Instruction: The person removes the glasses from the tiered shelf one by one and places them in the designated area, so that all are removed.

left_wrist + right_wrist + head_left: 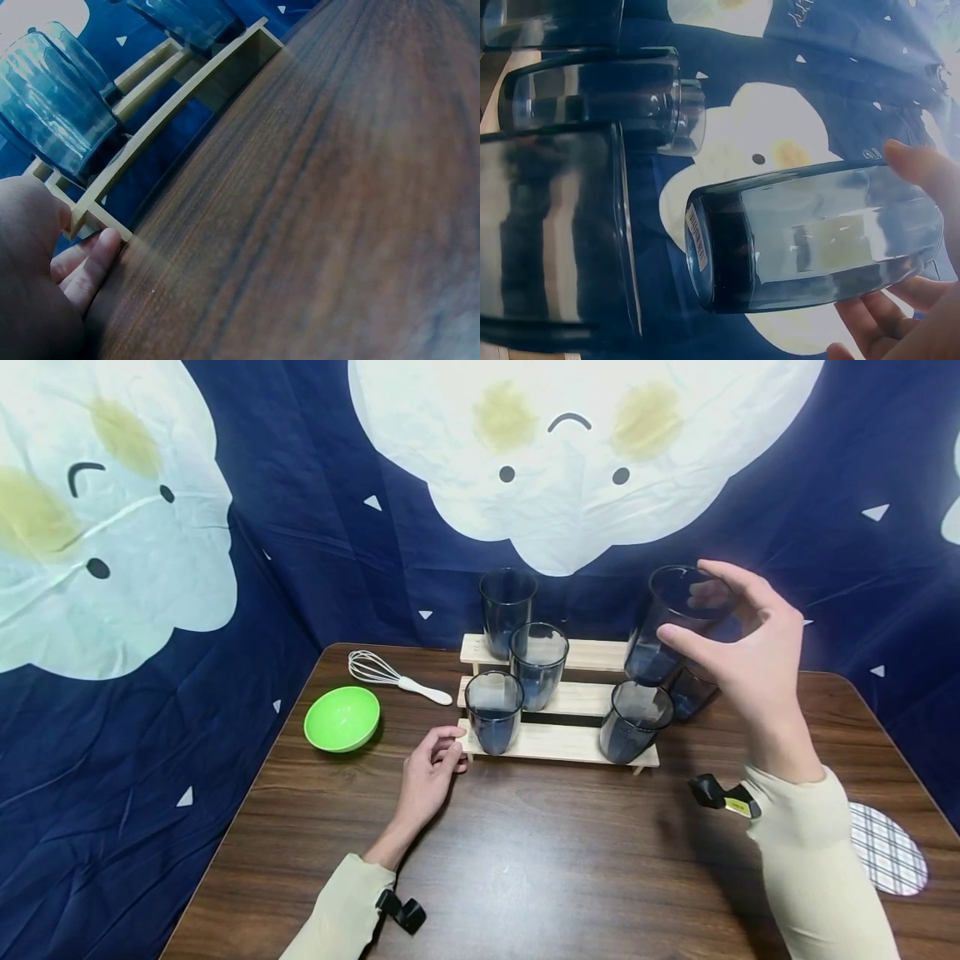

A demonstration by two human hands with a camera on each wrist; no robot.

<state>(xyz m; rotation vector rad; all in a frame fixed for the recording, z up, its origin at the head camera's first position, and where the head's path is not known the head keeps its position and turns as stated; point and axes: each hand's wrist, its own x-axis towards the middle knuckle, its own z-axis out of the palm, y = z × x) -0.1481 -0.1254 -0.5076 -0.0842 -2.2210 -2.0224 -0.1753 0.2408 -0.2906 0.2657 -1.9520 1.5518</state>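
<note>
A three-step wooden rack [558, 742] bears several dark, see-through glasses, among them one on the bottom step's left [493, 727] and one on its right [633, 735]. My right hand [757, 660] grips another tinted glass [810, 240] near its rim, thumb on one side and fingers on the other. In the head view this glass is upright at the top step's right end; whether its base touches the step I cannot tell. My left hand [431, 772] pinches the left end of the bottom step, seen also in the left wrist view [45, 262].
A green bowl [342, 718] and a white whisk [397, 678] lie left of the rack. Partly behind the held glass stands another dark glass [692, 697]. A checked round mat [888, 850] lies at the right. Blue cloth [300, 510] hangs behind the table.
</note>
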